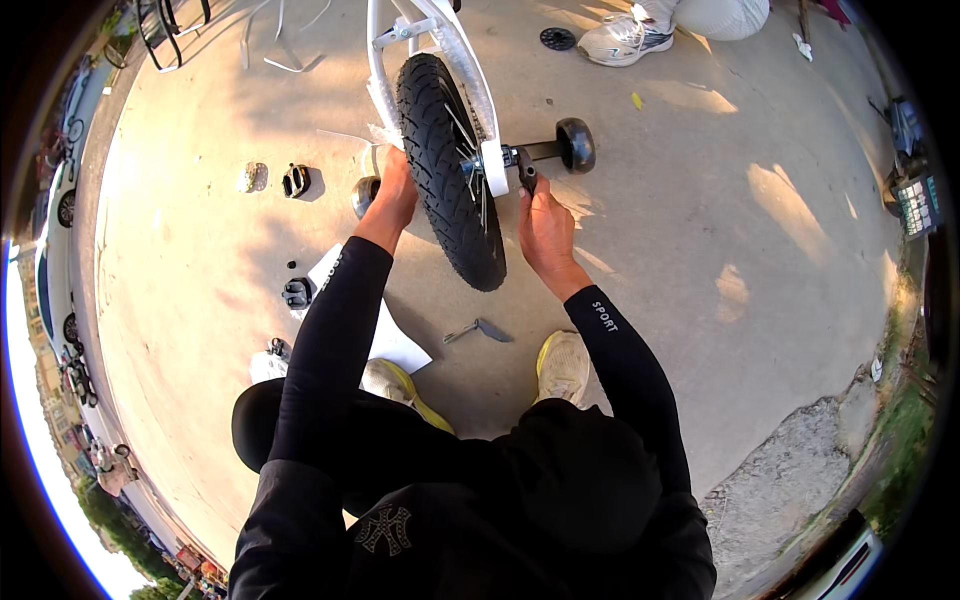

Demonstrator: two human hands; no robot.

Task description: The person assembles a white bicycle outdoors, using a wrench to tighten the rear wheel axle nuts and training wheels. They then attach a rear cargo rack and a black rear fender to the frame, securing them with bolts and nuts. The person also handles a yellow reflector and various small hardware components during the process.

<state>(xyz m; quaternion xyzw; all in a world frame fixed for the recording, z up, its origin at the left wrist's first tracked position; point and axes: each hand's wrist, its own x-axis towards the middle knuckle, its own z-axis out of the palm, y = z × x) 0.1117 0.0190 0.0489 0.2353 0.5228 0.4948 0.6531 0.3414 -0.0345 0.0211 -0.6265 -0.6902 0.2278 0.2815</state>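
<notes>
A small white bicycle stands on concrete with its black rear tyre (450, 180) toward me and a white fender (468, 70) above it. A black training wheel (576, 145) sticks out on a bracket to the right; another small wheel (363, 195) shows at the left. My left hand (393, 195) rests against the left side of the wheel at the axle. My right hand (545, 225) grips a dark tool (526, 172) set at the right axle end. Both arms wear black sleeves.
On the ground lie a metal wrench (478, 329) between my yellow-soled shoes (563, 367), a white paper sheet (395, 345), black pedals (296, 181) and small parts (296, 292) at the left. Another person's white sneaker (622, 40) stands at the top, beside a black disc (557, 39).
</notes>
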